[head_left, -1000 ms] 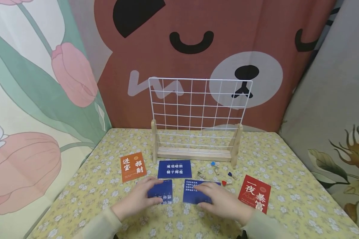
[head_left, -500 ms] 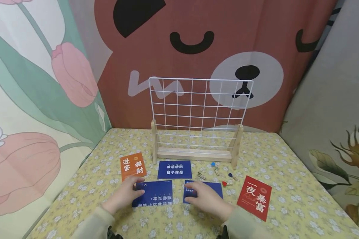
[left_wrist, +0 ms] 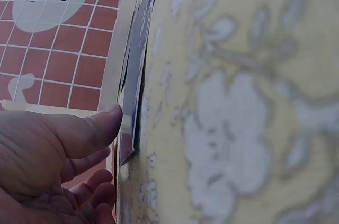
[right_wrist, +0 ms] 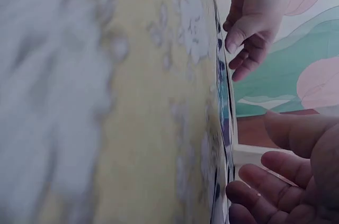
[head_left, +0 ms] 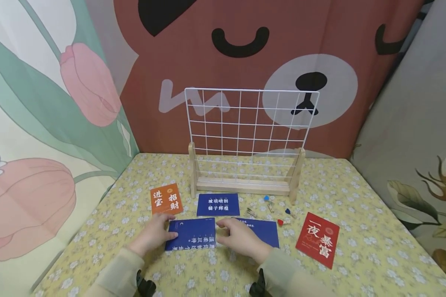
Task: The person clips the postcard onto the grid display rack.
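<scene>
The right grip hides the left end of the right blue card from us; the left grip covers part of the orange card's lower edge. The clips are too small for us to make out. Both sleeves leave the head view's bottom edge; the wrist views blur our nearest tabletop.

The wire grid on its wooden stand bars my way straight ahead, with room to pass either side. Small clips lie near the stand's right foot, and a blue card fills the gap between my left hand and right hand.
</scene>
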A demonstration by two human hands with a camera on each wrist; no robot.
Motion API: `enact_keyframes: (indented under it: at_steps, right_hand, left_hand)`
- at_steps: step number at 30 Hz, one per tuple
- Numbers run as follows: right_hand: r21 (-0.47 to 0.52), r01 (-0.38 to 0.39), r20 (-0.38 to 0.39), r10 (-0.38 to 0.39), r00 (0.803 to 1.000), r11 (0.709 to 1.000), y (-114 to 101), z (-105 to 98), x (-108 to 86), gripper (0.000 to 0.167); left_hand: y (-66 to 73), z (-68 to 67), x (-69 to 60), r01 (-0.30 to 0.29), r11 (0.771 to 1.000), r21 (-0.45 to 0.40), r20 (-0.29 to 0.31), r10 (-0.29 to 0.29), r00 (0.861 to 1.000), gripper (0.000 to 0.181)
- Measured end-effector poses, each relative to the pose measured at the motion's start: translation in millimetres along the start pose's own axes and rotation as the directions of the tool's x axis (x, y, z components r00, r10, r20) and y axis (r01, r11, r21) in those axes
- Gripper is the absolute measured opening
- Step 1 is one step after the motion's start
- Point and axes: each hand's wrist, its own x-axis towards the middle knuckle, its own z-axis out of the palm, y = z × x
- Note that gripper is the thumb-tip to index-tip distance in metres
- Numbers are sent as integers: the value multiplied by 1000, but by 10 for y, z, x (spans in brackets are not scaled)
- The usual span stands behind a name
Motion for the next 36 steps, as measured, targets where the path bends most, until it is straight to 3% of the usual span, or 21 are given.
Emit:
enact_keyframes:
  at_steps: [5,8,13,18,27,36]
  right_hand:
    - [-10,2,-2,-2,1000,1000,-16,70,62,51]
    - [-28,-2,-15,1,1000,1000,-15,82,84,51]
    - [-73,7,-37,-9,999,997,-28,90,92,51]
    - [-121,23,-59,-30,998,992,-45,132,90,51]
    - [-99,4,-63,-10,998,995,-44,187,92,50]
    - [-113,16,-60,-23,998,993,-34,186,96,47]
  left_hand:
    - [47,-9,54,-9,1000,23,11,9,1000,52]
    - [136,13,114,-50,994,97,32,47,998,52]
    - [291,76,213,-126,961,245,95,105,990,52]
    - [369,94,260,-115,952,285,133,80,988,49]
    - [387,75,326,-64,970,234,206,15,978,49]
    - [383,105,353,-78,994,76,251,57,966,36]
